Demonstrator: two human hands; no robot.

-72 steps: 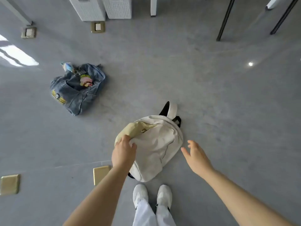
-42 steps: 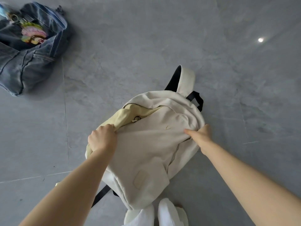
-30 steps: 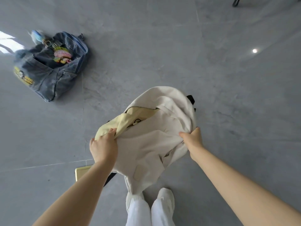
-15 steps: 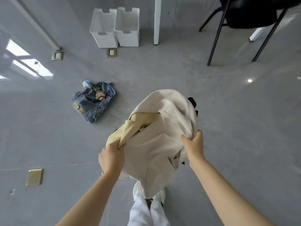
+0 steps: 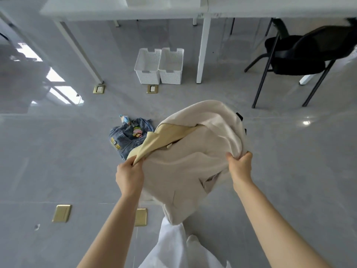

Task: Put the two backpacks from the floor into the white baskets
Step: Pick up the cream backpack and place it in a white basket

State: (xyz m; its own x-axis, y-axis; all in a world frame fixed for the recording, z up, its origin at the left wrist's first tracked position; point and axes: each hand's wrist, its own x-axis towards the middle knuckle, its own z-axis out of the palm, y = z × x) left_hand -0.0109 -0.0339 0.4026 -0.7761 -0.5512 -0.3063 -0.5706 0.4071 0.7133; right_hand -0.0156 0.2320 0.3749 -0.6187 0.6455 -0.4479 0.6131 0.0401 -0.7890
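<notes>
A cream backpack [image 5: 189, 163] with a pale yellow inner flap hangs off the floor in front of me. My left hand [image 5: 129, 176] grips its left edge at the yellow flap. My right hand [image 5: 240, 167] pinches its right side. A denim backpack [image 5: 125, 139] with colourful charms lies on the grey floor beyond, partly hidden behind the cream one. Two white perforated baskets [image 5: 147, 67] [image 5: 171, 65] stand side by side under a white table at the far wall, both showing nothing inside.
A white table leg [image 5: 201, 51] stands just right of the baskets and a slanted leg [image 5: 81, 53] to their left. A black chair [image 5: 293, 59] sits at the right. Brass floor sockets [image 5: 61, 213] [image 5: 152, 88] are set in the tiles. My white trousers [image 5: 173, 246] show below.
Both hands have lifted the cream backpack off the floor and higher. My view has tilted up, so the table, baskets and chair show more fully. The denim backpack has not moved.
</notes>
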